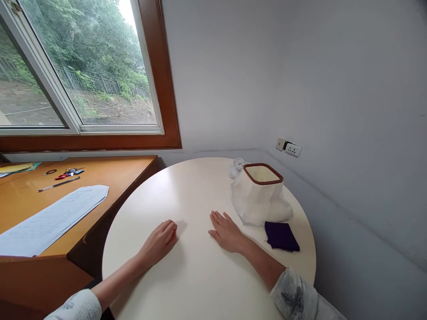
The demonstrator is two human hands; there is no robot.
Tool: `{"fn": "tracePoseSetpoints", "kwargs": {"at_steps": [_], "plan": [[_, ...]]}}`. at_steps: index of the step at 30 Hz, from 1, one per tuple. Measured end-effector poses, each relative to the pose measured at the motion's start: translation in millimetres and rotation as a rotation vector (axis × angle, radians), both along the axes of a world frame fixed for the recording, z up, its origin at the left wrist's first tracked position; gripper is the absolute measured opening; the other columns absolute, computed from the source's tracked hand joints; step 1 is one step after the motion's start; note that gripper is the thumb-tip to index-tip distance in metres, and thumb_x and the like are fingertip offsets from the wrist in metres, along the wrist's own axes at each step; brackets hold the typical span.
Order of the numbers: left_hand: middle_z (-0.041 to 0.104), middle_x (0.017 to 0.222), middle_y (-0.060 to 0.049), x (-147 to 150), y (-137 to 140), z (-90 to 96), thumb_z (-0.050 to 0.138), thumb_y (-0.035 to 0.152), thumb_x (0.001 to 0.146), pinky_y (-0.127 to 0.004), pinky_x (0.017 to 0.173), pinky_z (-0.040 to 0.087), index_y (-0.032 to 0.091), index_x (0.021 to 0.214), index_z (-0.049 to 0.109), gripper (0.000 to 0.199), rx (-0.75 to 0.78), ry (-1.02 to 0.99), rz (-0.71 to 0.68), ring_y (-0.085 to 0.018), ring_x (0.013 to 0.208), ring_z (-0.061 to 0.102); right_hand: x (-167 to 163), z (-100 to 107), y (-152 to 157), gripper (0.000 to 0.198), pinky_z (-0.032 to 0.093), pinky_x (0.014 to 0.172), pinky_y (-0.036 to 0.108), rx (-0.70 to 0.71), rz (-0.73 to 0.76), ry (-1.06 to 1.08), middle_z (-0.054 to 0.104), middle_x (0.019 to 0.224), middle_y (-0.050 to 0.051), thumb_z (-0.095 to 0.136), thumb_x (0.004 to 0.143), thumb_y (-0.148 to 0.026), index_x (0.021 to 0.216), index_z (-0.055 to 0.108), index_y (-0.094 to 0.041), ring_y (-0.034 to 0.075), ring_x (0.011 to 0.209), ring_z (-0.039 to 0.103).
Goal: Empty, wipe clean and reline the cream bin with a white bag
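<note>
My left hand [161, 240] rests on the round white table [193, 284] with its fingers curled in, and nothing shows in it. Palm down on the tabletop, my right hand [227, 231] lies flat with its fingers stretched out. Just beyond it on the right stands a pale bin [260, 198] with a brown rim and a thin white bag around its outside. A folded dark purple cloth [282, 236] lies in front of the bin, to the right of my right hand and apart from it. Behind the bin sits a crumpled whitish plastic bag [237, 168].
An orange-brown desk [110, 171] adjoins on the left, bearing papers [56, 222], a pen [59, 184] and a bunch of keys [69, 173]. A window [100, 66] is above it. Wall sockets [293, 150] sit behind the table at the right.
</note>
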State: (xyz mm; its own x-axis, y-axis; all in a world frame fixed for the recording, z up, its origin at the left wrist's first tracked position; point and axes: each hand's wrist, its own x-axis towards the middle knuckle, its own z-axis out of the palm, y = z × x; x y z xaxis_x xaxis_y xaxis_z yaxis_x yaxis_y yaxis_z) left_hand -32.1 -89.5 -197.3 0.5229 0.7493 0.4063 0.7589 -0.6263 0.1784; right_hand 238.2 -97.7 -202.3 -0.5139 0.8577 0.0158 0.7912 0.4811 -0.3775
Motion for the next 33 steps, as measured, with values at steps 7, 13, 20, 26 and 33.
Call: {"fn": "tracePoseSetpoints", "kwargs": {"at_steps": [7,13,20,26,33], "plan": [[0.049,0.074,-0.002,-0.3,-0.3,0.0,0.036,0.014,0.082,-0.026,0.058,0.036,0.02,0.077,0.041,0.01,-0.038,0.022,-0.009,-0.014,0.062,0.043,2.2,-0.4,-0.6,0.064,0.001,0.111,0.037,-0.014,0.002,0.001,0.012,0.149,0.009,0.007,0.092,-0.047,0.142,0.014,-0.007,0.017,0.137,0.005],[0.053,0.077,-0.004,1.1,-1.5,2.4,0.038,0.02,0.085,-0.026,0.06,0.039,0.019,0.08,0.045,0.009,-0.042,0.033,-0.053,-0.014,0.065,0.047,2.3,-1.0,-1.3,0.064,0.002,0.111,0.036,-0.009,0.002,0.004,0.011,0.149,0.009,0.007,0.092,-0.046,0.142,0.014,-0.008,0.016,0.137,0.005],[0.053,0.075,-0.004,5.4,-5.2,8.1,0.037,0.022,0.085,-0.027,0.061,0.04,0.018,0.077,0.052,0.017,0.028,0.04,-0.059,-0.014,0.065,0.047,0.9,-2.2,-5.3,0.06,0.004,0.111,0.036,0.042,-0.035,0.013,0.017,0.148,0.008,0.009,0.092,-0.043,0.141,0.018,-0.01,0.015,0.137,0.011],[0.053,0.077,-0.005,4.5,-5.4,6.9,0.038,0.02,0.084,-0.027,0.06,0.04,0.018,0.082,0.052,0.014,0.05,0.042,-0.056,-0.015,0.065,0.048,-0.8,1.4,-7.7,0.056,0.007,0.111,0.036,0.079,-0.062,0.022,0.023,0.147,0.007,0.01,0.093,-0.04,0.14,0.023,-0.011,0.013,0.136,0.015],[0.053,0.078,-0.004,3.0,-2.4,7.4,0.038,0.021,0.086,-0.026,0.059,0.04,0.019,0.084,0.05,0.013,-0.011,0.017,-0.035,-0.015,0.063,0.049,-3.5,0.6,-4.0,0.056,0.008,0.111,0.037,0.107,-0.062,0.037,0.025,0.146,0.008,0.01,0.093,-0.037,0.14,0.024,-0.01,0.014,0.135,0.016]]}}
